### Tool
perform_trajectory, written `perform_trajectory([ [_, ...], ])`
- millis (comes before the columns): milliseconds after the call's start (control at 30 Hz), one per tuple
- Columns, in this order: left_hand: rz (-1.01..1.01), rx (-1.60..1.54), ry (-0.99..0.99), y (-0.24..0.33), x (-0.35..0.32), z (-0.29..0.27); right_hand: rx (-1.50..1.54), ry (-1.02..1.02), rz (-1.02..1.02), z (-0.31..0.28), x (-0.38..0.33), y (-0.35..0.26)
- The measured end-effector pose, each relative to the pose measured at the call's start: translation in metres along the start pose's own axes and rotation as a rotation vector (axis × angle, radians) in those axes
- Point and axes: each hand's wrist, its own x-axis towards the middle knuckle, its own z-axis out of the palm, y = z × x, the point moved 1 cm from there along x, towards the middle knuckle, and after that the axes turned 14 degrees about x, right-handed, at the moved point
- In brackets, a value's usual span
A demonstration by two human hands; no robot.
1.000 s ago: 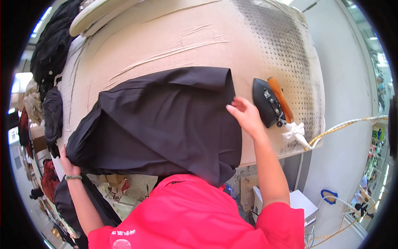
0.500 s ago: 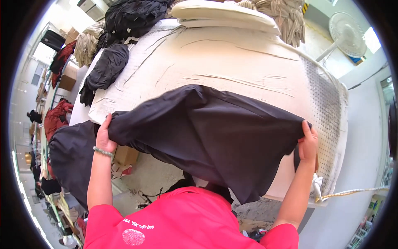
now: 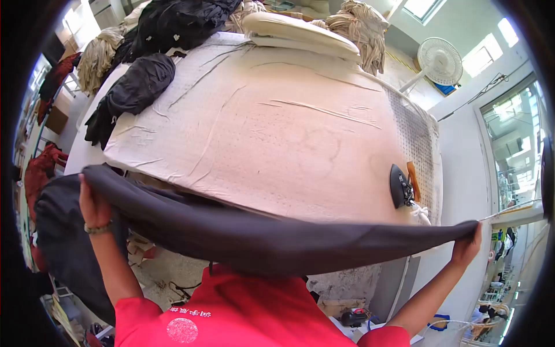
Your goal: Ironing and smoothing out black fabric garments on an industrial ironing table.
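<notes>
Black cloth (image 3: 277, 246) pulled out lengthwise between both hands, along the near edge of the padded surface (image 3: 248, 139), sagging at the middle; can't tell if it touches that edge. Left grip (image 3: 94, 207): clamped on the cloth's left end, off the surface's near left corner, bracelet (image 3: 98, 228) on the wrist. Right grip (image 3: 467, 247): clamped on the cloth's other end, beyond the surface's near right corner. Iron (image 3: 399, 185) with wooden handle sits on the surface, right side. Dark bundle (image 3: 139, 84) on the surface's left edge, bigger black pile (image 3: 179, 26) at its far left. Cream padded board (image 3: 300, 34) at the surface's far edge. White fan (image 3: 440, 61) past the surface's far right corner.
</notes>
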Motion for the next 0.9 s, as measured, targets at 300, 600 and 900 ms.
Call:
perform_trajectory([
  [300,0.133,0.228,-0.016,0.005,0.014,0.045,-0.062,0.322,-0.080,-0.020,-0.041,0.009],
  [600,0.022,0.551,0.345,-0.150,0.205,0.022,-0.225,0.278,0.179,-0.037,0.128,0.185],
  [900,-0.482,1.219,0.366,-0.273,0.312,-0.089,-0.559,0.264,0.420,-0.044,0.222,0.362],
])
